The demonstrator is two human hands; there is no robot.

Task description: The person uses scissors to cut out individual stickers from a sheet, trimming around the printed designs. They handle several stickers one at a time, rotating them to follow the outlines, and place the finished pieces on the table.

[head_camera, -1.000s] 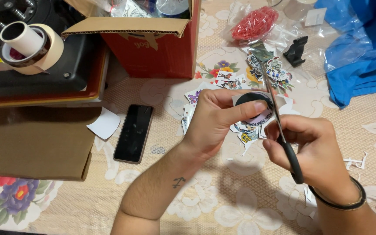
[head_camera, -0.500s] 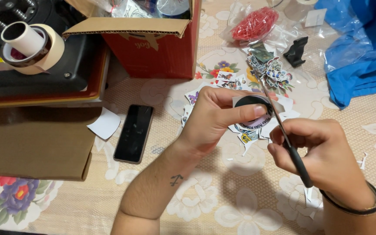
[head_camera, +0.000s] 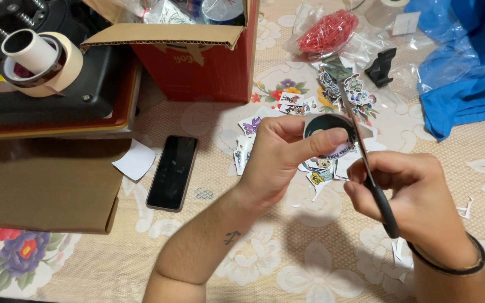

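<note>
The left hand (head_camera: 279,154) pinches a round dark sticker cutout (head_camera: 326,128) at table centre; the right hand (head_camera: 405,196), at its four o'clock, grips black-handled scissors (head_camera: 360,146) cutting its edge. Thin, floppy paper: best held near the rim.

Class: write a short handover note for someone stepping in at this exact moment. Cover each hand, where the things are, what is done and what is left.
Left hand: pinches a round dark sticker, held above the table.
Right hand: grips scissors, blades at the sticker's right edge.
Things: cut stickers and more sheets lie beneath and behind the hands; paper scraps at right. Phone lies left, red box behind.
Done: several stickers already cut out, judging by the pile and scraps.
Left: finish trimming this sticker's edge; how many uncut remain cannot be told.
</note>
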